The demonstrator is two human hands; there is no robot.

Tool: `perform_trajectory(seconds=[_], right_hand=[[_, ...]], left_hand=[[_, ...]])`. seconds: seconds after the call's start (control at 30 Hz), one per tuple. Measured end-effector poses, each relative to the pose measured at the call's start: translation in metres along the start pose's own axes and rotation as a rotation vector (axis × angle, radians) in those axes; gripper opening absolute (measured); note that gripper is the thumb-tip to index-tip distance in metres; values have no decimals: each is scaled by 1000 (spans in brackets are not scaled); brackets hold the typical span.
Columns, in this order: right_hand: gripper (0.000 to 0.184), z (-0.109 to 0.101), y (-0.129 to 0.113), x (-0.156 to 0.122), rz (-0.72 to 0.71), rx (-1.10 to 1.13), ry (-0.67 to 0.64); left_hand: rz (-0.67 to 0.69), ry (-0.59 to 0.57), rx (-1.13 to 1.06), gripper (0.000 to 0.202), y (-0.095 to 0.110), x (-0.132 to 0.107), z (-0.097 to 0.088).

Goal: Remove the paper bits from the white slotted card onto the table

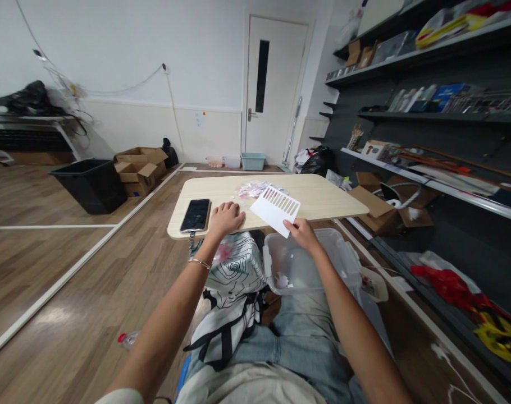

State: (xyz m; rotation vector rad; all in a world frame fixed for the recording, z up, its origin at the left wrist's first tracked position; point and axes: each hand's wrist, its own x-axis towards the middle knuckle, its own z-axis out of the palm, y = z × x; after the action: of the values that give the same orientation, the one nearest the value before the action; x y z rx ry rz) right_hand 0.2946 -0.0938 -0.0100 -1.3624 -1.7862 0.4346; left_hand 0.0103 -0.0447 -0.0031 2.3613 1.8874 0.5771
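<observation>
My right hand pinches the near edge of a white sheet printed with a row of narrow brown strips and holds it tilted over the light wooden table. My left hand rests on the table's front edge with its fingers curled; whether it holds anything is hidden. A pile of small white and pink paper scraps lies just beyond the sheet. A black phone lies flat to the left of my left hand. A bracelet sits on my left wrist.
A clear plastic bin with a few scraps stands below the table by my knees. A black crate and cardboard boxes sit at the left. Dark shelves full of goods line the right wall. A white door is behind.
</observation>
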Motion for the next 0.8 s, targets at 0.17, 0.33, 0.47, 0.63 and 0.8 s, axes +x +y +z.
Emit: perform_trajectory(seconds=[0.17, 0.33, 0.47, 0.63, 0.8], right_hand=[[52, -9, 8, 1, 45, 114, -17], [51, -18, 13, 0, 48, 140, 10], [51, -26, 17, 0, 70, 197, 37], [48, -34, 24, -3, 94, 271, 78], [49, -40, 31, -6, 102, 299, 138]], left_hand=[[3, -3, 5, 42, 1, -1, -1], [8, 1, 7, 43, 1, -2, -2], [6, -1, 11, 43, 2, -3, -2], [9, 0, 13, 42, 1, -3, -2], [2, -1, 11, 42, 1, -2, -2]])
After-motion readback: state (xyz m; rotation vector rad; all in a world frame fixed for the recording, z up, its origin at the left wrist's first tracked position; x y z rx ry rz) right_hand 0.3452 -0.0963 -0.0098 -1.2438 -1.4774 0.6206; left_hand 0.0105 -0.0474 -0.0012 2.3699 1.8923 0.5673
